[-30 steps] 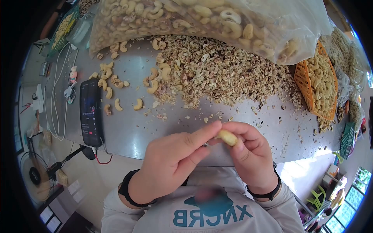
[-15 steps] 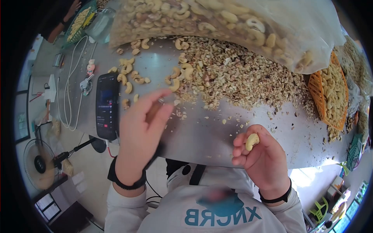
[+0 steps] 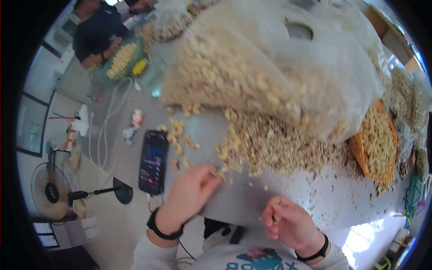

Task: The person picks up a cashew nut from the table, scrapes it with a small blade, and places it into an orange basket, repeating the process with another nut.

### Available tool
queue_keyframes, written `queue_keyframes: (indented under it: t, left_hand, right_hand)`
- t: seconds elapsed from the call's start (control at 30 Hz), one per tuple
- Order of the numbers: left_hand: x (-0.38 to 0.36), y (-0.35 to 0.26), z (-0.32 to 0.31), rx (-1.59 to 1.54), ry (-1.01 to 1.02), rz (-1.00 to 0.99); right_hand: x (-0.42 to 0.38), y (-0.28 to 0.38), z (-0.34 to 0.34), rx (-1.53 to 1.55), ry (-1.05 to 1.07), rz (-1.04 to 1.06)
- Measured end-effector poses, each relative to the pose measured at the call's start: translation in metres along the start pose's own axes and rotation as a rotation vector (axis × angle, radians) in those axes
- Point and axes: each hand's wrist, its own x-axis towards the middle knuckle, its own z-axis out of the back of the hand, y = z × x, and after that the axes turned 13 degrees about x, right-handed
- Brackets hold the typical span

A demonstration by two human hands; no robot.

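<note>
The teal lettering on my shirt (image 3: 258,261) is cut off by the lower edge; I can make out an X at its right end, but not the whole word. My phone (image 3: 154,162) lies lit on the table, its lines of text too blurred to read, and so is the mark on the hub of the fan (image 3: 51,192).

My right hand (image 3: 290,225) has its fingers curled in towards the thumb, holding a cashew (image 3: 276,218) that is pale yellow and partly hidden by them. My left hand (image 3: 191,191) is at the near edge of the shell flakes (image 3: 279,148), fingers bent close together; I can't tell whether they pinch anything.

Loose cashews (image 3: 177,131) lie beyond the phone. The grey metal table (image 3: 238,193) shines in places and is dotted with crumbs. A big clear bag (image 3: 270,58) of nuts leans over the flakes, and an orange basket (image 3: 357,150) of cashews stands to the right. At the far left, a person (image 3: 96,33) in a dark top sits by a green basket (image 3: 140,50).
</note>
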Motion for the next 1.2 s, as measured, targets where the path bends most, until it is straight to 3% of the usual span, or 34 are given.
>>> queue_keyframes:
  t: [0.17,0.27,0.37,0.47,0.7,0.8,0.9,1.2]
  left_hand:
    - [-0.005,-0.033,0.021,-0.25,0.237,-0.176]
    - [-0.005,-0.045,0.025,-0.233,0.268,-0.355]
    - [-0.004,-0.061,0.029,-0.202,0.33,-0.397]
    - [0.0,-0.065,0.027,-0.102,0.38,-0.437]
    - [-0.006,-0.069,0.027,-0.276,0.39,-0.282]
    - [-0.006,-0.065,0.018,-0.458,0.363,-0.283]
    - [-0.004,-0.068,0.023,-0.353,0.371,-0.318]
    - [-0.009,-0.072,0.019,-0.514,0.328,-0.292]
  right_hand:
    - [0.006,-0.001,-0.014,-0.043,-0.017,0.066]
    - [0.0,-0.006,-0.033,-0.108,-0.022,0.106]
    - [-0.002,-0.004,-0.035,-0.16,0.048,0.041]
    - [-0.005,-0.008,-0.041,-0.245,-0.054,0.13]
    - [-0.007,-0.008,-0.038,-0.214,-0.002,0.164]
    - [-0.007,-0.01,-0.033,-0.274,-0.009,0.17]
    - [-0.008,-0.013,-0.032,-0.325,0.015,0.197]
    - [-0.011,-0.013,-0.036,-0.423,0.081,0.315]
